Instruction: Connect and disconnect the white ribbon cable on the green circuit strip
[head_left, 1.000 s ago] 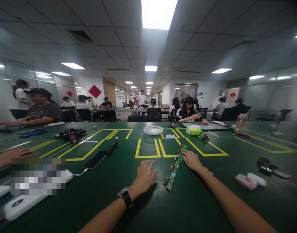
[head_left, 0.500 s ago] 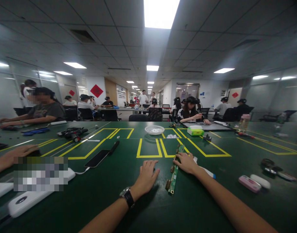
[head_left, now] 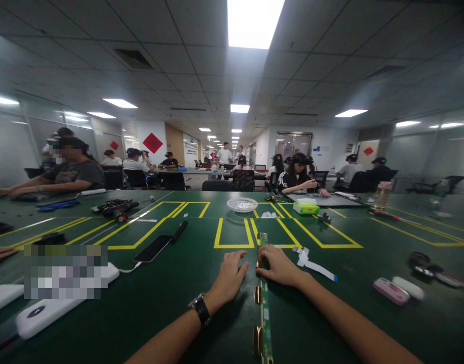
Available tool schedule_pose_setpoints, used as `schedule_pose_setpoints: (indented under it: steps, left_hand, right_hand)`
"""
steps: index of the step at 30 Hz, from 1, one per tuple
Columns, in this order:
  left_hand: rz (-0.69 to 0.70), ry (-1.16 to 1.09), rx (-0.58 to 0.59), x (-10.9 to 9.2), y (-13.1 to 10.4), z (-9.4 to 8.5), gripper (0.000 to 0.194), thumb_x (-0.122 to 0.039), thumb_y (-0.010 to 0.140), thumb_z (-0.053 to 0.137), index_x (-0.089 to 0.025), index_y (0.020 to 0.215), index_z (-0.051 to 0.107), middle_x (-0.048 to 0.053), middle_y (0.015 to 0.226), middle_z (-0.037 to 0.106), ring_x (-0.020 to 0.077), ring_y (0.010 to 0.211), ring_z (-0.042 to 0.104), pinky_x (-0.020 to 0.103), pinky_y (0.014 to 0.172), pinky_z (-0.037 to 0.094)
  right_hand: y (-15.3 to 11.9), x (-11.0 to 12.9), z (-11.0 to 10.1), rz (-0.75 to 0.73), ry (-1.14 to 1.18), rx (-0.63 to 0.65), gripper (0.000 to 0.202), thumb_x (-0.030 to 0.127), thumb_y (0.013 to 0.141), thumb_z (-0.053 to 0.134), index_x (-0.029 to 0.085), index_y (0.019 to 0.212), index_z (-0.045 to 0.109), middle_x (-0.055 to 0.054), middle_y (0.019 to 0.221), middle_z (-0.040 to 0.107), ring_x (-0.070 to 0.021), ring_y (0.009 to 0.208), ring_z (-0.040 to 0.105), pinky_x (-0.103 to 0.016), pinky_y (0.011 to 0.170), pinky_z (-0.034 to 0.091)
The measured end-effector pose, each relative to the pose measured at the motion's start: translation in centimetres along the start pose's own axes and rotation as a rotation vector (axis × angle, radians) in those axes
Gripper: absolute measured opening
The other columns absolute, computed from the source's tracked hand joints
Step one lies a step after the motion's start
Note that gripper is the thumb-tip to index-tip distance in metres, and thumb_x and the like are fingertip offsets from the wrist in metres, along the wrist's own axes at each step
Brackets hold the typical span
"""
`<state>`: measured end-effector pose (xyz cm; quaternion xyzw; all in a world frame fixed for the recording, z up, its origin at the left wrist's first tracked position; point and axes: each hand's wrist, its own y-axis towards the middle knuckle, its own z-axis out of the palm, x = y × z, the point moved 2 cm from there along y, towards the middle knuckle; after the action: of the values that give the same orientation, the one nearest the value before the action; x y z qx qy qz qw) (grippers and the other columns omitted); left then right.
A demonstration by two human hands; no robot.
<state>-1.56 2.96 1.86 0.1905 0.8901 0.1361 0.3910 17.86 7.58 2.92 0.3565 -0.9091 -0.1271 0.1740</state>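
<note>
A long narrow green circuit board (head_left: 266, 313) with copper-coloured tabs along its left edge points away from me on the green table (head_left: 159, 308). My right hand (head_left: 276, 264) grips its far part, thumb and fingers bent round the board. To the left of the board, my left hand (head_left: 231, 272) rests on the table, fingers apart and holding nothing; a watch is on its wrist. Right of my right hand lies a white flex cable (head_left: 315, 265) with a blue end.
A white basket (head_left: 242, 205) stands beyond my hands. Left are a black phone (head_left: 154, 248) and white power strip (head_left: 67, 301); right, a pink case (head_left: 390, 291) and green tissue pack (head_left: 306, 206). People sit around the far side.
My right hand has moved left with the circuit board, which now lies straighter and reaches nearer to me. The flex cable is more exposed. The other person's hand at far left has drawn back.
</note>
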Motion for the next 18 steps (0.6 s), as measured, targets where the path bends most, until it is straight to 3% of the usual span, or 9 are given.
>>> schedule_pose_setpoints:
  steps: [4,7,10,12,15,18]
  left_hand:
    - [-0.107,-0.239,0.038,0.7,0.5,0.4,0.044,-0.04,0.092,0.039,-0.013,0.125,0.05,0.009,0.109,0.061,0.0219,0.105,0.053,0.032,0.093,0.037]
    - [-0.22,-0.506,0.064,1.1,0.9,0.8,0.046,-0.044,0.089,0.045,-0.013,0.123,0.051,0.007,0.099,0.064,0.0184,0.086,0.059,0.027,0.076,0.044]
    - [-0.312,-0.802,0.068,1.3,1.0,1.1,0.043,-0.049,0.083,0.055,-0.013,0.108,0.058,0.002,0.082,0.062,0.0115,0.063,0.055,0.02,0.055,0.04]
    - [-0.339,-0.958,0.058,1.1,1.1,1.2,0.04,-0.048,0.077,0.064,-0.013,0.096,0.06,-0.001,0.074,0.059,0.0081,0.056,0.052,0.017,0.05,0.036]
    - [-0.377,-1.099,0.045,1.0,1.1,1.2,0.038,-0.044,0.074,0.069,-0.013,0.095,0.061,0.0,0.076,0.062,0.0083,0.059,0.055,0.016,0.05,0.037]
    - [-0.401,-1.146,0.061,1.0,1.1,1.3,0.036,-0.039,0.077,0.068,-0.013,0.102,0.061,0.004,0.081,0.066,0.011,0.063,0.06,0.019,0.054,0.044]
  right_hand:
    - [0.0,1.6,0.2,-0.087,0.218,-0.005,0.032,0.04,0.07,0.072,0.018,0.087,0.055,-0.008,0.113,0.054,-0.0226,0.108,0.048,-0.036,0.093,0.039]
    - [-0.1,3.7,0.4,-0.152,0.341,0.008,0.032,0.037,0.072,0.071,0.018,0.09,0.052,-0.009,0.118,0.051,-0.0221,0.113,0.046,-0.036,0.096,0.038]
    - [-0.3,6.0,0.5,-0.21,0.359,0.025,0.025,0.033,0.077,0.067,0.019,0.091,0.052,-0.008,0.116,0.052,-0.021,0.112,0.046,-0.036,0.097,0.037]
    - [-0.4,7.0,0.5,-0.238,0.341,0.027,0.021,0.032,0.08,0.064,0.02,0.093,0.052,-0.007,0.112,0.054,-0.0203,0.109,0.047,-0.036,0.096,0.037]
    - [-0.3,6.7,-0.1,-0.288,0.306,-0.033,0.018,0.029,0.085,0.057,0.02,0.1,0.053,-0.007,0.116,0.054,-0.0199,0.11,0.047,-0.037,0.097,0.037]
    - [0.2,3.5,-1.2,-0.183,0.118,-0.175,0.018,0.02,0.088,0.045,0.02,0.102,0.056,-0.01,0.119,0.054,-0.0216,0.114,0.046,-0.04,0.099,0.035]
